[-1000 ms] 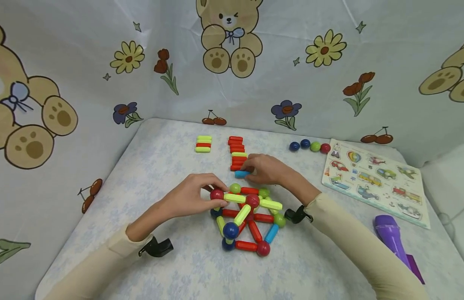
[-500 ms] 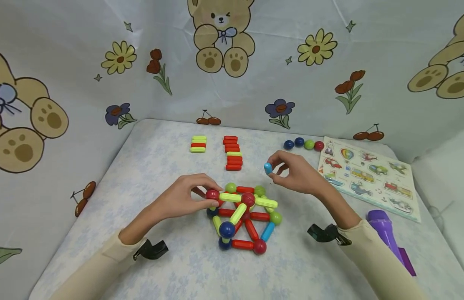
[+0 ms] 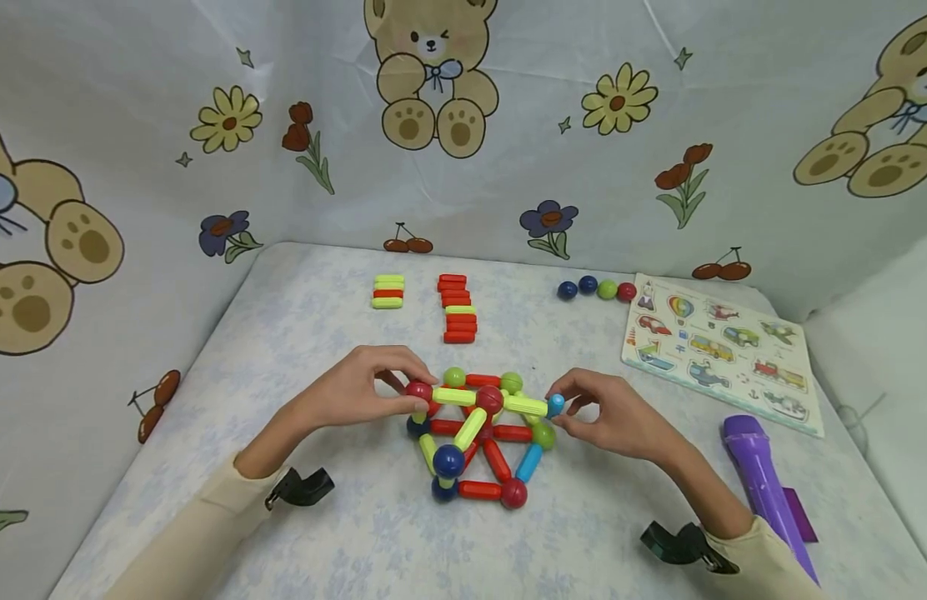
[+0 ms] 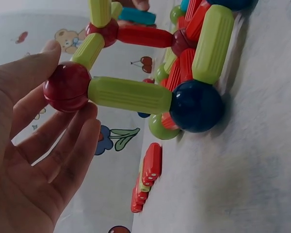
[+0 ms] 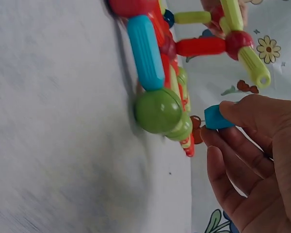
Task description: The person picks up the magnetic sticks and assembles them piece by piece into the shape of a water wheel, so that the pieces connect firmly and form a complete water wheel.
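Observation:
A structure of magnetic rods and balls stands on the table, with a wheel-like base of mostly red rods and a raised upper part. My left hand holds the red ball at the upper left of it between thumb and fingers. To the right, my right hand pinches a short blue magnetic rod. In the right wrist view this rod is apart from the free end of a yellow-green rod that juts from the upper red ball. The fingers partly hide the blue rod.
Behind the structure lie a row of mostly red rods and a smaller mostly yellow-green stack. Several loose balls line the back right, near a picture board. A purple microphone-shaped toy lies at the right.
My right hand has picked the blue rod from the row's near end, then brought it right and down to beside the jutting rod. The left hand keeps its hold on the red ball.

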Action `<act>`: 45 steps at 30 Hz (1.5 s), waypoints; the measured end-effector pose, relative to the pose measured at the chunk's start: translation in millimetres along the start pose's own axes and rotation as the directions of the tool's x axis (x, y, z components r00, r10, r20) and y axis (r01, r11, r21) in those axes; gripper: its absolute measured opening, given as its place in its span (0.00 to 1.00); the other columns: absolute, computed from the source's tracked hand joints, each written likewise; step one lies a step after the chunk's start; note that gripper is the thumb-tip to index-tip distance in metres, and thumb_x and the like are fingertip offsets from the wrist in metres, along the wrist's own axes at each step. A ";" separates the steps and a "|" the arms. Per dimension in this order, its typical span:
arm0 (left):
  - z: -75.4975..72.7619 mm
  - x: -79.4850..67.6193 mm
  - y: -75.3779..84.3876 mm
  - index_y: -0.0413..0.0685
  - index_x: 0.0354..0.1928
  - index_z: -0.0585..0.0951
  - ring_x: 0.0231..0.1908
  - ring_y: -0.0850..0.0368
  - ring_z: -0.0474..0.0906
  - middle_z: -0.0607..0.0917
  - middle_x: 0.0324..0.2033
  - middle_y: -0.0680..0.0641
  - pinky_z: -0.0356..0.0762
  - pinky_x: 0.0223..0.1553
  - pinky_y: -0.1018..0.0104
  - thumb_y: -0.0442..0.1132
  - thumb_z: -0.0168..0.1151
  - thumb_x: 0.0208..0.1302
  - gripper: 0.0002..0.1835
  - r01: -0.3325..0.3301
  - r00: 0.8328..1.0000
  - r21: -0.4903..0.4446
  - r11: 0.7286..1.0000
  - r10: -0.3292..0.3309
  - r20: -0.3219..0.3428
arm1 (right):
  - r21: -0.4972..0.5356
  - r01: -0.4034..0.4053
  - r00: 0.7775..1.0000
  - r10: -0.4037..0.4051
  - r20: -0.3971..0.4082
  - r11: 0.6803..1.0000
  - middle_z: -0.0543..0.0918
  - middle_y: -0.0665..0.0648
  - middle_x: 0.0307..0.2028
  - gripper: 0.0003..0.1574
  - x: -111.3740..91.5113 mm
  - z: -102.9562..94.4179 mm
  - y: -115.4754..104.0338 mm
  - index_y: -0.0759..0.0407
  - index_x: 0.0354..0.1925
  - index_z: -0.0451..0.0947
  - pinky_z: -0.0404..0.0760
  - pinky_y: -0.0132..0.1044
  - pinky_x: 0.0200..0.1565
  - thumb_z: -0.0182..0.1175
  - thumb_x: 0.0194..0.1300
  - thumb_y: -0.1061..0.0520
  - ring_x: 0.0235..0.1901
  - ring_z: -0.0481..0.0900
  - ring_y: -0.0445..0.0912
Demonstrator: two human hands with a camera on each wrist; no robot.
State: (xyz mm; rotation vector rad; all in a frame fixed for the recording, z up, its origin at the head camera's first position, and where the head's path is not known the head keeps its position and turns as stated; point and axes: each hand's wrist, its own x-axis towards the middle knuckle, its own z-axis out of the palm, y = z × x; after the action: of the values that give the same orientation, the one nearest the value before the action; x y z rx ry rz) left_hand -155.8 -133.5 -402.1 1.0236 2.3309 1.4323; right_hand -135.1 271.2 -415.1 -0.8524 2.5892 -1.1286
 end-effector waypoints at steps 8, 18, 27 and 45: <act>-4.3 -0.9 -3.0 0.55 0.54 0.91 0.49 0.58 0.86 0.90 0.48 0.56 0.90 0.49 0.51 0.40 0.80 0.66 0.15 -0.001 1.000 -0.019 1.000 0.002 0.025 | 0.022 0.013 0.999 -0.014 0.044 1.000 0.87 0.47 0.47 0.19 -5.0 14.5 3.0 0.52 0.52 0.82 0.90 0.46 0.50 0.75 0.66 0.64 0.45 0.88 0.42; -5.7 -6.6 -6.6 0.47 0.55 0.91 0.47 0.57 0.87 0.90 0.48 0.55 0.90 0.49 0.52 0.39 0.79 0.66 0.16 0.002 1.000 -0.045 0.999 -0.001 0.011 | 0.048 0.033 0.998 -0.035 0.045 0.998 0.87 0.47 0.48 0.19 -3.4 18.4 3.4 0.51 0.52 0.82 0.90 0.45 0.50 0.76 0.67 0.62 0.46 0.87 0.42; -5.6 -11.6 -7.5 0.53 0.54 0.91 0.48 0.57 0.87 0.90 0.47 0.55 0.90 0.49 0.52 0.39 0.79 0.66 0.15 0.004 1.000 -0.052 0.999 -0.004 0.008 | 0.072 0.007 0.991 -0.016 0.129 0.997 0.87 0.51 0.53 0.26 2.8 6.1 6.6 0.54 0.61 0.81 0.89 0.46 0.55 0.76 0.68 0.62 0.52 0.86 0.46; -6.0 -0.1 -9.6 0.47 0.56 0.90 0.47 0.56 0.87 0.90 0.48 0.53 0.90 0.50 0.50 0.39 0.79 0.66 0.17 -0.015 0.999 -0.088 0.996 0.020 0.050 | -0.263 -0.216 0.957 0.151 -0.247 0.940 0.74 0.72 0.68 0.27 118.2 -58.9 81.3 0.67 0.71 0.75 0.80 0.64 0.63 0.63 0.77 0.64 0.63 0.76 0.67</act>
State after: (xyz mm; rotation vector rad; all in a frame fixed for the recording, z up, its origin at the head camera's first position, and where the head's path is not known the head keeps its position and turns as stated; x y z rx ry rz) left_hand -163.0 -140.5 -407.3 1.0463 2.2079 1.4830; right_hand -289.3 283.5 -426.7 -0.5396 2.9978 -0.8511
